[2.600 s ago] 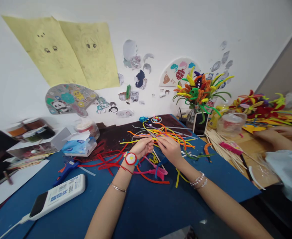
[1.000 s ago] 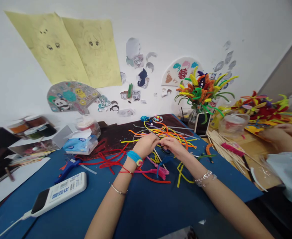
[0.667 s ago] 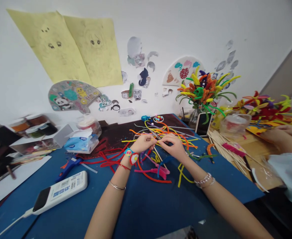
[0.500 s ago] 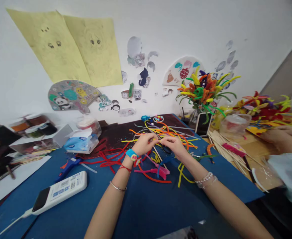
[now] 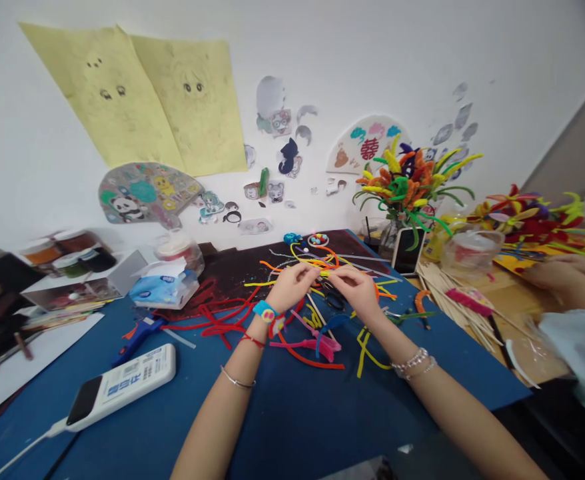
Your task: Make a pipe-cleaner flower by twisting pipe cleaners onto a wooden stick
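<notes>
My left hand [image 5: 294, 283] and my right hand [image 5: 356, 288] meet above the pile of pipe cleaners, fingertips pinched close together. Between them shows a short bit of yellow pipe cleaner [image 5: 324, 273], gripped from both sides; the rest of it is hidden by the fingers. Just under the right hand lie black-handled scissors [image 5: 334, 299]. Pink pipe cleaners [image 5: 328, 348], bent into a bundle, rest below the hands. Red pipe cleaners [image 5: 217, 320] spread out left of my left wrist, and crossed yellow ones [image 5: 363, 353] lie beneath my right forearm.
On the blue table mat [image 5: 292, 413] lie a white power bank [image 5: 122, 387] with a cable, a blue glue gun [image 5: 138, 337] and a tissue pack [image 5: 163, 283]. A phone [image 5: 407, 251] stands before a pipe-cleaner bouquet [image 5: 410, 177]. At right, another person's hand [image 5: 555, 280] is near wooden sticks [image 5: 455, 303].
Both hands have shifted slightly, the right one turning and drawing a little to the right. More yellow now shows between the fingertips. The view has moved very slightly.
</notes>
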`<control>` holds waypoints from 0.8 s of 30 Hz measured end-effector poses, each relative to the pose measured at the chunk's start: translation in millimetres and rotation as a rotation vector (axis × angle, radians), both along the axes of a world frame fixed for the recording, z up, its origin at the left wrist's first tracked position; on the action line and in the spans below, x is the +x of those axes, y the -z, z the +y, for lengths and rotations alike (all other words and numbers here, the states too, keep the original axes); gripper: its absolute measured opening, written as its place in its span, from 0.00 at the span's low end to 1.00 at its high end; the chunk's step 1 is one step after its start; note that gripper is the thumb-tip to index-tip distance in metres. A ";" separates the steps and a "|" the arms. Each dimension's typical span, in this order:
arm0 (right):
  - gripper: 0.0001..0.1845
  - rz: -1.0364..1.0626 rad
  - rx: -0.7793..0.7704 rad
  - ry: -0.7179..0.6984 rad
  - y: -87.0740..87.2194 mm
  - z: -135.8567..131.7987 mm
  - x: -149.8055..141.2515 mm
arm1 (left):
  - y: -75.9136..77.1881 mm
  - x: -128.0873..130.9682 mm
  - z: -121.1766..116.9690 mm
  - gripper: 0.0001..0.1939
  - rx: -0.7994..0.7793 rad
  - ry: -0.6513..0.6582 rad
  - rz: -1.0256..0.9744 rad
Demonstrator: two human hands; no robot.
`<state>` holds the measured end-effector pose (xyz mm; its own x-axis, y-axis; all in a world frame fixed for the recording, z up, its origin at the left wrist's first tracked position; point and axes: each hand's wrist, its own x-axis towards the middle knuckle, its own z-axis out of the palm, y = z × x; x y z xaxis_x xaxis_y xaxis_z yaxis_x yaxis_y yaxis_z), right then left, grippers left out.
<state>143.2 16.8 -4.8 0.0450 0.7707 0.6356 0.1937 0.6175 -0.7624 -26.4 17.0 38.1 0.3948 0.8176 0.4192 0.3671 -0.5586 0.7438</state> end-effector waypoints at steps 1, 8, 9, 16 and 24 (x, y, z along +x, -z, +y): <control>0.05 -0.068 0.102 0.086 0.2 -1.6 -0.3 | 1.6 -0.9 2.7 0.21 -0.122 0.031 -0.076; 0.07 -0.395 0.442 0.238 2.7 -7.6 0.8 | 7.5 -10.3 9.2 0.17 -0.543 0.231 -0.230; 0.07 -0.392 0.421 0.208 1.5 -7.9 0.3 | 7.8 -12.0 9.6 0.17 -0.543 0.234 -0.232; 0.10 -0.216 0.001 -0.169 -0.5 -2.2 -5.2 | 10.2 -17.7 14.4 0.16 -0.482 0.278 -0.184; 0.09 -0.033 -0.294 -0.417 7.7 0.6 -7.9 | 4.6 -25.7 9.3 0.15 -0.771 0.313 -0.320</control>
